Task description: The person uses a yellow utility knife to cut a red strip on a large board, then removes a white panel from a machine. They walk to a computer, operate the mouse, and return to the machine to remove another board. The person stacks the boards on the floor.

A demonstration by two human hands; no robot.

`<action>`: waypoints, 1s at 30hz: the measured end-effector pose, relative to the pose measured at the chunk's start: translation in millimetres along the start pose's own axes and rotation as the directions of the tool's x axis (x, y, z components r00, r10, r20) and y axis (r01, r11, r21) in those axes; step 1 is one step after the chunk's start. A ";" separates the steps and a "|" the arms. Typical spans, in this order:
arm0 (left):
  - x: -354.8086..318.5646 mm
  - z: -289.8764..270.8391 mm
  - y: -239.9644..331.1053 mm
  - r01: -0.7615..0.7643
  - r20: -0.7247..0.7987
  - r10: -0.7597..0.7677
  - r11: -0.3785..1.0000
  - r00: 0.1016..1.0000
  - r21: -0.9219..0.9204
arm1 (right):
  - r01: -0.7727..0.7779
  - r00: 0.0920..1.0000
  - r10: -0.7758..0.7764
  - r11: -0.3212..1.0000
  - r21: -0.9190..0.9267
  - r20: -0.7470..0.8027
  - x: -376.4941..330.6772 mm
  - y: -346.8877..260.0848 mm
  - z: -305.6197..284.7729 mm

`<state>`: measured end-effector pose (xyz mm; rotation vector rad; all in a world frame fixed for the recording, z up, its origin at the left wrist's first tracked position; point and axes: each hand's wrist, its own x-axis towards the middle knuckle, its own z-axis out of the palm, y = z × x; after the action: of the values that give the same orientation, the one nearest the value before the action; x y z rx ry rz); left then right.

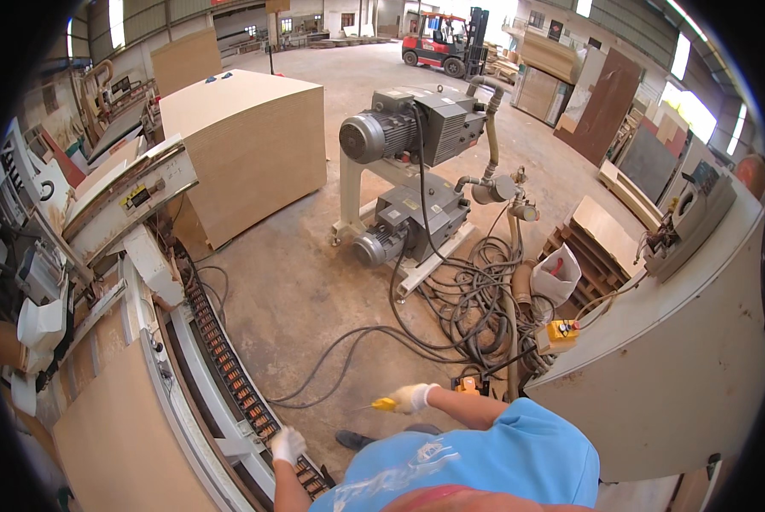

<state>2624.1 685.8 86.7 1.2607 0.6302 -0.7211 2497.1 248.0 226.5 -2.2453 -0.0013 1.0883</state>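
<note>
My right hand (415,398), in a white glove, is closed round the yellow handle of a screwdriver (384,404). A thin shaft seems to point left from it, over the floor. My left hand (287,445), also gloved in white, is lower and to the left. It is at the black cable drag chain (229,369) that runs along the machine's edge. Its fingers are too small and pale to show whether they grip the chain or only lie on it. Orange-brown pieces show between the chain's links.
A machine bed with a brown board (113,435) lies left. Two grey motor-driven pumps (412,128) stand on a frame ahead, with tangled black cables (476,299) beside them. A tall board stack (254,154) is behind. A yellow control box (558,336) hangs right; a red forklift (438,51) stands far off.
</note>
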 end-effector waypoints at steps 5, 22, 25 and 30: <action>1.7 -11.7 113.6 -0.166 -0.078 0.194 0.948 0.978 0.272 | 0.193 0.980 -0.188 0.976 -0.102 0.058 48.4 -84.0 -65.5; -72.3 -67.1 -6.4 0.213 -0.562 -0.401 0.904 0.724 -0.371 | 0.351 0.937 -0.351 0.937 0.004 0.007 320.5 -238.8 -346.0; -87.2 0.2 -52.2 -0.063 -0.054 0.034 0.666 0.998 -0.743 | 0.434 0.897 -0.439 0.896 0.095 0.047 380.2 -291.3 -406.5; -63.5 101.8 -29.7 -0.146 -0.233 0.057 0.911 0.971 -0.386 | 0.494 0.868 -0.494 0.848 -0.191 0.048 445.2 -368.0 -463.6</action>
<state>2564.3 590.2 137.2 0.9854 0.8375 -0.3415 3213.7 408.0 323.5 -2.2319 -0.6813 0.8241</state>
